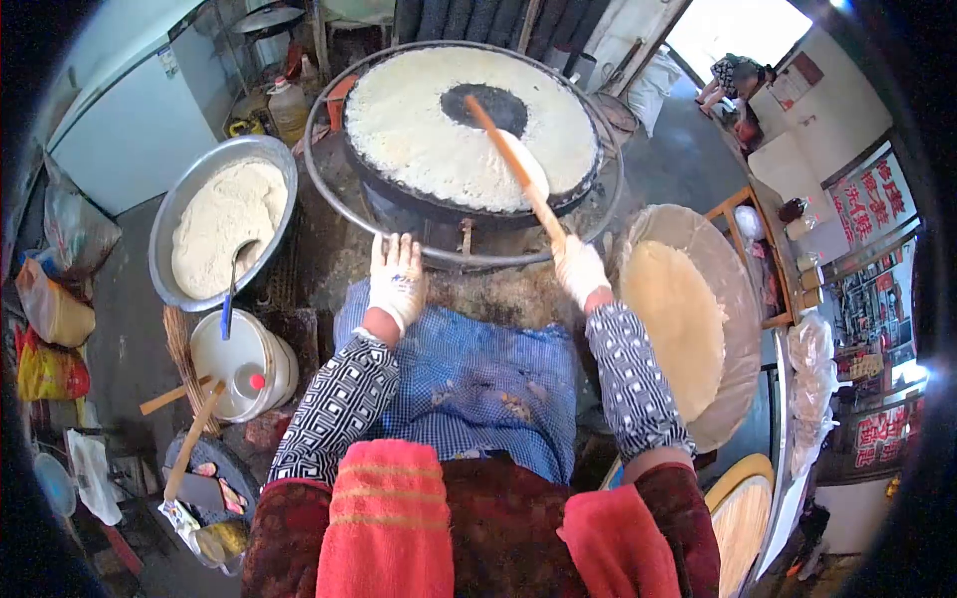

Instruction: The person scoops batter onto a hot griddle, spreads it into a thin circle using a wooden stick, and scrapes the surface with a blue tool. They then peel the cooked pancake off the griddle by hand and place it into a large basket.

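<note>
A wooden-handled batter spreader [513, 159] is gripped in my gloved right hand [580, 271], its handle reaching over the large round griddle [399, 184]. Partly behind the handle, a pale curved blade rests on the batter [419, 110]. This pale layer covers most of the griddle, leaving a dark bare patch [482, 106] near the middle. My gloved left hand [398, 282] lies with fingers stretched out at the near side of the metal ring [344, 221] around the griddle, and holds nothing.
Left of the griddle is a metal basin [164, 249] of batter with a blue-handled ladle [229, 299]. Below it stands a white bucket [284, 374]. Cooked flatbreads [673, 319] lie on a covered round tray to my right. Another person [736, 80] bends down far right.
</note>
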Motion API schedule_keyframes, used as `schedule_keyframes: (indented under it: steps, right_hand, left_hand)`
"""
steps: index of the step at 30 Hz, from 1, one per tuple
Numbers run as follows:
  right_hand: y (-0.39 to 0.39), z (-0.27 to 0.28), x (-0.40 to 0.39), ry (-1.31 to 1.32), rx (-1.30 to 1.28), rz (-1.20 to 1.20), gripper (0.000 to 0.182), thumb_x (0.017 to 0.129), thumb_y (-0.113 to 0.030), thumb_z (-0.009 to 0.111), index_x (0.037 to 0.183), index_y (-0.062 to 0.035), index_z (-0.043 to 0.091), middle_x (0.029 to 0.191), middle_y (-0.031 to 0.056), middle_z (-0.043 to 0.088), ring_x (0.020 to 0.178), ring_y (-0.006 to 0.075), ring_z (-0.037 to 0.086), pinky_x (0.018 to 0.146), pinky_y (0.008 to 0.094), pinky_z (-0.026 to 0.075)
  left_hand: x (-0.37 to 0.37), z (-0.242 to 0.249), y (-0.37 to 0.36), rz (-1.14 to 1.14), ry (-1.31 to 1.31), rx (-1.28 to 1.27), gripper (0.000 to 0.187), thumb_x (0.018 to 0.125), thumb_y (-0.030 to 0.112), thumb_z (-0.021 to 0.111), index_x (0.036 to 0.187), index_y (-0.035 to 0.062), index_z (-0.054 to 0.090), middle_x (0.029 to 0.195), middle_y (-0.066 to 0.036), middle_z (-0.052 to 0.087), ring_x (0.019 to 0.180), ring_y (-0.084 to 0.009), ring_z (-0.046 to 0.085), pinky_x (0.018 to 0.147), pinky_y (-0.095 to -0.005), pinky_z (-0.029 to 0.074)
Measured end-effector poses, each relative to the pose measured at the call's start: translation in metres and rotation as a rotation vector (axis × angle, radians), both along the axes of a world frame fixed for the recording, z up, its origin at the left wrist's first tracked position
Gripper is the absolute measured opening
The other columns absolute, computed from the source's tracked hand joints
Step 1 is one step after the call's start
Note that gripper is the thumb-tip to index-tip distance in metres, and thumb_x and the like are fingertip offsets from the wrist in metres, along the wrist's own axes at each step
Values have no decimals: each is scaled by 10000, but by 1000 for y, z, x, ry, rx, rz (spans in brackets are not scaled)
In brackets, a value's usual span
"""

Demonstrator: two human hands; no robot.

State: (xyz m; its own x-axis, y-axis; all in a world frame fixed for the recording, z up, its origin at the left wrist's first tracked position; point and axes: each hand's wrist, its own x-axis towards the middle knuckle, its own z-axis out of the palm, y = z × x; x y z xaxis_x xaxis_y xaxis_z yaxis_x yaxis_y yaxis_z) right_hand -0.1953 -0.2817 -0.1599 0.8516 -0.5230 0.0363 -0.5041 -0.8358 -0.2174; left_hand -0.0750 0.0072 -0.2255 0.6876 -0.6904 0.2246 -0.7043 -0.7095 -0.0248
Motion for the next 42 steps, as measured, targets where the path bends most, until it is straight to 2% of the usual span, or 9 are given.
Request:
schedule_keyframes:
  steps: [4,7,10,15,19,22,27,32,42]
  right_hand:
    - [12,-22,-18,39,-74,139,383,950,-389,427,904,-36,568,791,265,633,792,449,616,737,531,481]
    - [-7,-20,-9,47,-31,-62,384,947,-376,436,944,-21,586,849,253,649,825,422,631,755,502,492]
    - [13,1,-5,-8,-53,18,355,948,-360,450,952,-24,565,821,254,644,790,428,630,728,509,495]
    - [36,-2,-78,-165,-75,275,265,938,-308,505,883,-49,505,610,222,590,577,427,598,518,531,481]
    - [23,-23,-109,124,-38,164,321,929,-350,486,956,-32,513,663,210,627,641,405,631,620,539,496]
    - [18,-20,-82,121,-66,106,321,946,-352,441,968,-43,522,691,187,650,667,392,645,640,523,507]
    - [-8,-16,-13,99,-92,21,340,941,-362,444,997,-36,522,821,225,658,799,385,646,749,499,499]
    - [8,4,7,62,-35,47,322,934,-342,463,946,-29,536,736,161,671,675,363,658,616,465,521]
    - [5,3,33,45,30,42,347,933,-342,467,933,-9,564,813,227,663,803,376,660,711,474,519]
  left_hand:
    - [15,5,12,41,-21,-13,571,810,298,569,1262,-46,515,1367,-211,476,1325,-353,384,1147,-548,108]
    - [35,-5,20,92,-66,-17,477,861,264,499,1248,-9,546,1357,-179,498,1328,-334,386,1142,-550,105]
    - [53,5,31,172,-61,139,472,900,301,434,1290,53,537,1377,-110,499,1352,-293,359,1139,-567,57]
    - [75,20,44,291,-43,136,492,848,323,504,1262,61,550,1382,-114,479,1352,-294,340,1129,-555,98]
    - [34,46,19,119,-3,-131,356,816,299,562,1085,69,596,1205,-126,556,1232,-313,433,1087,-549,191]
    - [-10,19,-14,-48,4,-202,466,831,345,559,1166,22,577,1264,-158,549,1268,-330,429,1113,-558,152]
    - [-21,-3,-22,-12,-29,-135,614,816,344,580,1248,-85,497,1356,-262,450,1313,-398,364,1127,-576,115]
    - [-3,9,1,-25,-10,-77,646,785,334,607,1273,-69,478,1382,-250,420,1331,-408,324,1132,-573,99]
    - [35,13,25,105,-53,-6,515,854,312,491,1241,-23,548,1388,-170,446,1332,-326,335,1131,-553,117]
